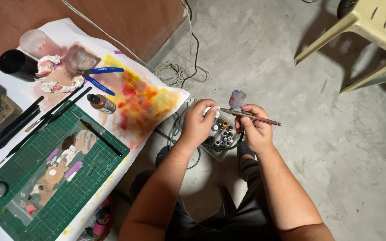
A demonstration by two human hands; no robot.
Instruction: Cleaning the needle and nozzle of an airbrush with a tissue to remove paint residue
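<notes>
My right hand point(255, 129) grips a slim reddish-brown airbrush point(258, 118) with a small round paint cup point(237, 98) on top. The airbrush lies almost level, its tail pointing right. My left hand point(198, 121) pinches a bit of white tissue point(211, 110) against the airbrush's front tip. Both hands hover over a clear box of small paint bottles point(222, 134) that sits on the concrete floor between my knees.
To the left lies a low table with paint-stained white paper point(144, 96), a green cutting mat point(86, 178), blue-handled pliers point(99, 71), a brown dropper bottle point(102, 103), black tools point(18, 127) and cups point(16, 62). Cables point(170, 71) coil on the floor. A cream plastic chair point(371, 27) stands at the upper right.
</notes>
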